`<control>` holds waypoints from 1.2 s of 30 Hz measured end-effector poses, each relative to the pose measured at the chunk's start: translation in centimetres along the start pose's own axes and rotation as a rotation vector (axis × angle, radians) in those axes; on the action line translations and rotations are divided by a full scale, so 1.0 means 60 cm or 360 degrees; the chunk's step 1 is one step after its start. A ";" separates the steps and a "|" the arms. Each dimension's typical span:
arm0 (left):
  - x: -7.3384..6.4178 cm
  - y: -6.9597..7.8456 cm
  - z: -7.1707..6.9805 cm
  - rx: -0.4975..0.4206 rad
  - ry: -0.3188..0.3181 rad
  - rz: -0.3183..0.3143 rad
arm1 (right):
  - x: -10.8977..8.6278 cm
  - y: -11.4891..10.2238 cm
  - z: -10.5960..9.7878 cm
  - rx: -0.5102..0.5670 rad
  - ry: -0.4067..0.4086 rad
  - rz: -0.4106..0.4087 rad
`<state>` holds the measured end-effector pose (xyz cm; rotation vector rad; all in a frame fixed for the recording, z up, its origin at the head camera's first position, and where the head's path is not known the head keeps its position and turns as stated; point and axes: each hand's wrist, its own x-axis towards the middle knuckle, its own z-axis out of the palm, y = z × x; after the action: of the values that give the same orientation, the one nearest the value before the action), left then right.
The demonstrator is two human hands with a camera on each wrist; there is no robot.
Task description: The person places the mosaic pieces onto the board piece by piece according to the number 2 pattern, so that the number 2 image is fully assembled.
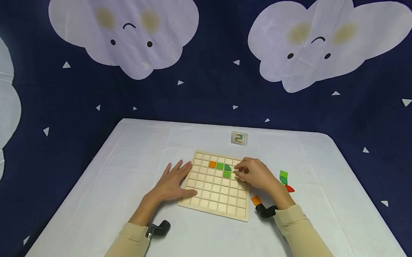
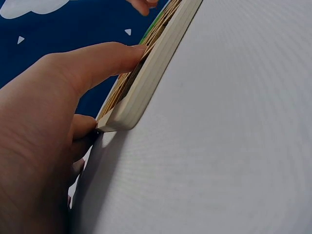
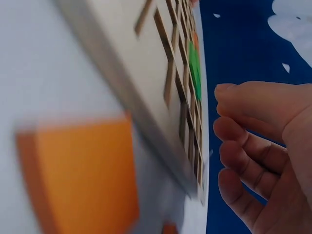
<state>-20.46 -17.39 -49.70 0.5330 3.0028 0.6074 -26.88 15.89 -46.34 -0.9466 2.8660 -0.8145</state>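
A wooden grid board (image 1: pixel 210 189) lies on the white table. Toward its far side sit an orange square (image 1: pixel 212 164), a light green square (image 1: pixel 220 166), a dark green rounded piece (image 1: pixel 227 167) and, just below that, another green square (image 1: pixel 227 174). My left hand (image 1: pixel 171 183) rests at the board's left side, fingers spread, the thumb (image 2: pixel 131 57) on its near left corner. Over the board's right part, beside the dark green piece, hovers my right hand (image 1: pixel 256 174). Its fingers are loosely bent, and nothing shows between the fingertips (image 3: pixel 226 92).
Right of the board lie a green square (image 1: pixel 283 174), a dark green piece (image 1: pixel 284 180) and a red rounded piece (image 1: pixel 290 188). An orange piece (image 1: pixel 256 200) is nearer, by the right wrist camera (image 1: pixel 265 211). Behind the board stands a small patterned card (image 1: pixel 239 138).
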 end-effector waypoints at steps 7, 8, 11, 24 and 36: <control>0.000 0.001 0.000 0.0000 -0.0001 0.0005 | -0.041 0.041 -0.027 -0.0035 0.0092 0.0066; 0.000 0.001 0.000 -0.0001 0.0002 0.0005 | -0.047 0.047 -0.031 -0.0030 0.0103 0.0088; 0.000 0.002 0.000 -0.0012 0.0011 0.0008 | -0.065 0.065 -0.042 -0.0028 0.0146 0.0142; 0.000 0.003 -0.001 -0.0009 0.0004 0.0007 | -0.135 0.139 -0.076 -0.0081 0.0190 0.0323; 0.000 0.004 0.002 -0.0006 0.0004 0.0019 | -0.150 0.156 -0.078 -0.0037 0.0181 0.0355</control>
<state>-20.37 -17.11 -49.71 0.5505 3.0026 0.6146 -25.51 29.52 -48.09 -0.5841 3.0102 -0.8397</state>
